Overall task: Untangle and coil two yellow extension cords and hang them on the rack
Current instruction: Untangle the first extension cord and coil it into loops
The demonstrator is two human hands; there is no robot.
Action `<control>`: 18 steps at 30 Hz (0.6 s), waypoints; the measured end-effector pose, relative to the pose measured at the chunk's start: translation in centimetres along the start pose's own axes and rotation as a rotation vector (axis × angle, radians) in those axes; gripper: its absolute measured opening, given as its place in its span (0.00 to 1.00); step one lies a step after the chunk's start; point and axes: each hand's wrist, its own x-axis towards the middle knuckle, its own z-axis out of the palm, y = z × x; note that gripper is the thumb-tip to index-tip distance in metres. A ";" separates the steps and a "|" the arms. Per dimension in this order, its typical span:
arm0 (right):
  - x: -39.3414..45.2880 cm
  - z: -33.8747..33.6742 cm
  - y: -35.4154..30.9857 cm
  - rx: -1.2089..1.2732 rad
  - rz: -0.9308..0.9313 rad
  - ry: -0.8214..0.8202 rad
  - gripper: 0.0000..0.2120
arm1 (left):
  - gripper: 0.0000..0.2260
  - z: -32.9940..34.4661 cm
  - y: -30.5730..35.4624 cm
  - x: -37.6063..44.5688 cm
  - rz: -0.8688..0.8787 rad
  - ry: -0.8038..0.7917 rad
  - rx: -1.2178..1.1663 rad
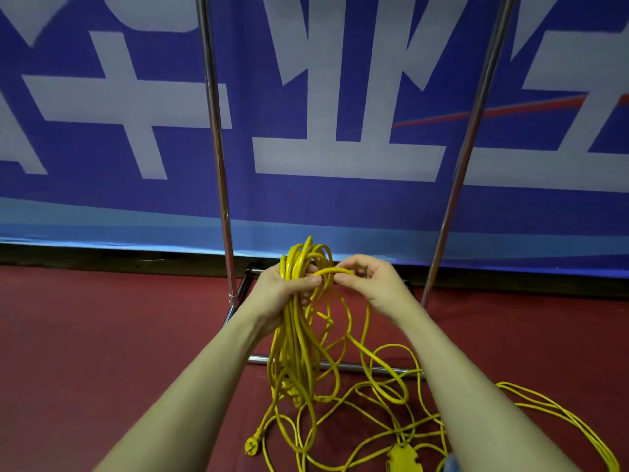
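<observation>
Down at the lower left of the red floor (85,335), a yellow plug (252,449) lies at the end of one cord, its prongs pointing down-left. Above it, my left hand (279,291) grips a thick bundle of yellow cord (292,335), fingers curled round the gathered loops. These loops stand up in a short arch above my fist and hang long and narrow below it, so the bundle's long axis runs nearly straight up and down, its lower end resting among loose cord on the floor. Just to the right, my right hand (367,281) pinches a single strand (335,270) between thumb and fingertips; that strand runs roughly level, across to my left hand's fingers. Below both hands, loose cord (381,390) sprawls in tangled curves over the floor and across the rack's lower chrome bar (357,367). A yellow socket block (403,458) lies at the bottom edge, partly hidden by my right forearm. Further right, several strands (561,413) run together toward the lower right corner. Two chrome uprights of the rack (218,148) rise on either side of my hands, before a blue banner (340,206) with white characters.
</observation>
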 end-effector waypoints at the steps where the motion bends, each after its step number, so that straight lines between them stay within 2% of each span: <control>1: -0.2 -0.3 0.3 0.001 0.022 -0.001 0.07 | 0.05 0.0 0.2 0.1 0.018 0.029 -0.024; 5: -0.8 -1.0 1.3 0.066 0.091 0.069 0.07 | 0.06 -0.6 1.0 0.4 0.081 0.123 -0.171; 8: -0.8 -0.3 1.7 -0.009 0.113 0.099 0.08 | 0.06 -0.8 1.1 0.2 0.098 0.139 -0.210; 11: -0.6 0.8 2.3 -0.088 0.163 0.109 0.05 | 0.07 -1.0 1.3 -0.1 0.100 0.140 -0.199; 15: 0.4 1.3 1.6 0.080 0.111 0.381 0.06 | 0.07 -1.2 1.5 -0.5 0.034 0.064 -0.140; 18: 0.7 0.9 0.6 0.000 -0.007 0.396 0.07 | 0.02 -1.7 1.5 -0.8 -0.054 -0.031 -0.101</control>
